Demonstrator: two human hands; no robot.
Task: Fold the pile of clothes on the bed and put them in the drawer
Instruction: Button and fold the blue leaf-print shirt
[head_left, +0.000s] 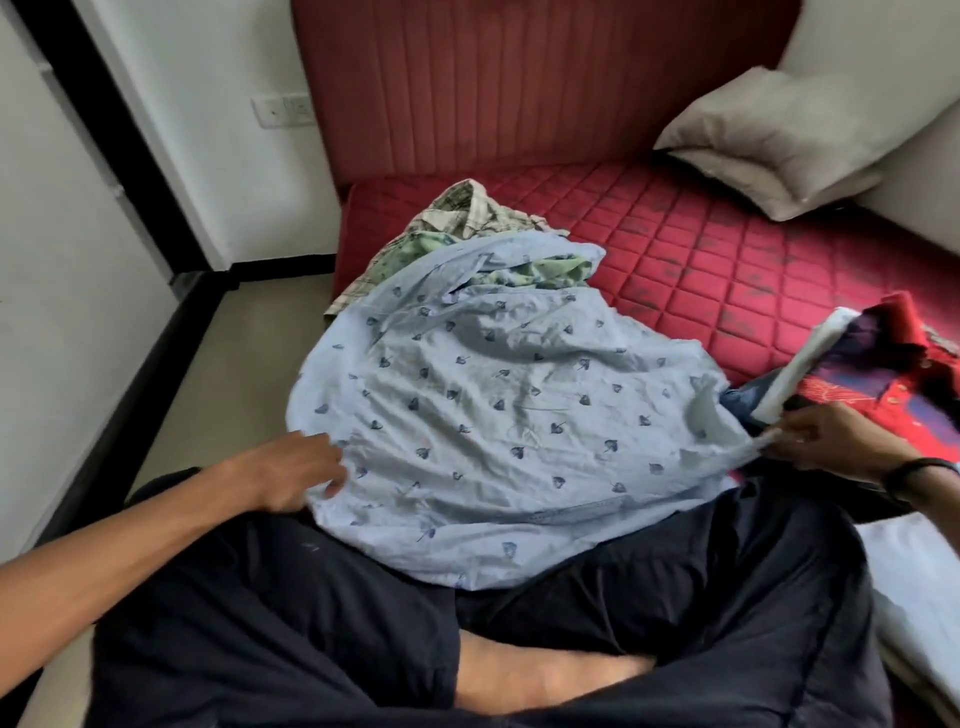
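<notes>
Cross-legged on a red quilted bed (675, 249), spreading a pale blue printed shirt (493, 405) across the lap and mattress ahead of the first fold. Behind it, the rest of the pile: a green garment (545, 270) and a checked shirt (467, 208), still crumpled. To the right, a red patterned shirt (893, 384) with other clothes, half out of view. No drawer in sight.

To do this step well, by the look of it: pull the two held edges apart until the cloth lies flat, smooth out the creases in the middle, square up the hem, and only then bring the sides in. Worth sliding the shirt clear of the heap behind first, lest the far end drag the green garment along.

Left hand (296, 467) at the shirt's left edge, fingers curled loosely onto the cloth, fingertips tucked at the border; whether gripping or merely resting, hard to tell. Right hand (826, 436) at the right edge, thumb and fingers pinching a bunched corner and drawing it taut, a dark band on the wrist. Grey pillow (779, 140) against the headboard, well apart from the work.
</notes>
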